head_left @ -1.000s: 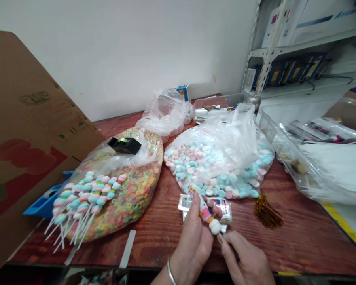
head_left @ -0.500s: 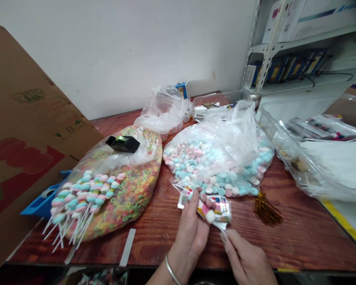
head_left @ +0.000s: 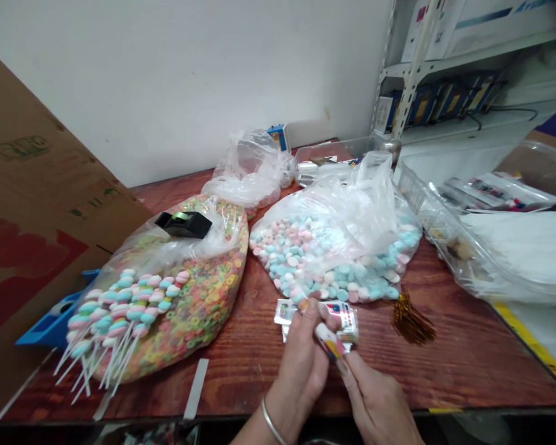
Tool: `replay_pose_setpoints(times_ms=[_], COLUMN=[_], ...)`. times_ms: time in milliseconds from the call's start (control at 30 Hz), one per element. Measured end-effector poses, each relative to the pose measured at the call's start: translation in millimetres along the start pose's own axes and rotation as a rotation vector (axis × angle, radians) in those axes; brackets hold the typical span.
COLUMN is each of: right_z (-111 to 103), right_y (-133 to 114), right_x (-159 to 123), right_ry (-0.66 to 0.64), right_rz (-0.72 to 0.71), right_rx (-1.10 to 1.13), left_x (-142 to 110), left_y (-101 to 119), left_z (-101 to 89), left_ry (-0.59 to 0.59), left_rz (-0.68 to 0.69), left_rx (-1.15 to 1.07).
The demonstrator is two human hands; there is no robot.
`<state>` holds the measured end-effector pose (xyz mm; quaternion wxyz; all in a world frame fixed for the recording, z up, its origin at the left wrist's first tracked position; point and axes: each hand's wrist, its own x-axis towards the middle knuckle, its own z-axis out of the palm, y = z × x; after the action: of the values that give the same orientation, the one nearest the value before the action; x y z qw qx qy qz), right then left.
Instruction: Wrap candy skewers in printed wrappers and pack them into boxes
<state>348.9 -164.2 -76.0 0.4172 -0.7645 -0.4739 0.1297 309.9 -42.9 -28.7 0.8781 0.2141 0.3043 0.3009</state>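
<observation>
My left hand (head_left: 303,355), with a silver bangle at the wrist, is closed around a marshmallow skewer (head_left: 328,341) in a clear printed bag. Pink and white candy shows above and below its fingers. With thumb and fingers, my right hand (head_left: 382,398) pinches the lower end of the bag, where the stick is hidden. Beneath the hands lie flat printed bags (head_left: 285,311) on the wooden table (head_left: 245,383). Just behind them sits a large bag of pastel marshmallows (head_left: 338,247). To the right is a bunch of gold twist ties (head_left: 412,321).
Finished-looking marshmallow skewers (head_left: 125,306) rest on a big bag of ring-shaped candy (head_left: 213,296), beside a black tape dispenser (head_left: 185,224). A blue dispenser (head_left: 50,321) and cardboard box (head_left: 41,185) stand left. Clear plastic bins (head_left: 467,247) are at right, before a metal shelf (head_left: 412,68).
The bagged skewer has turned in my hands, and my right hand has come up over the bag's lower end. The whole view has shifted slightly.
</observation>
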Motion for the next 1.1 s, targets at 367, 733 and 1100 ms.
replay_pose_setpoints(times_ms=[367,733,1100], right_z=[-1.8,2.1,5.1], right_y=[-3.8,-17.2,-18.0], right_x=[20.9,29.4,23.2], right_ry=[0.008,-0.022,0.184], right_rz=[0.172,0.639,0.492], right_rx=[0.083,1.342,0.962], left_x=[-15.4,-23.1,-10.6], left_y=[-24.2,-11.5,-13.6], left_z=[-4.3,-3.4,-16.6], left_ry=[-0.047,-0.086,-0.061], left_rz=[-0.067,-0.107,0.052], left_rx=[0.133,0.208,0.618])
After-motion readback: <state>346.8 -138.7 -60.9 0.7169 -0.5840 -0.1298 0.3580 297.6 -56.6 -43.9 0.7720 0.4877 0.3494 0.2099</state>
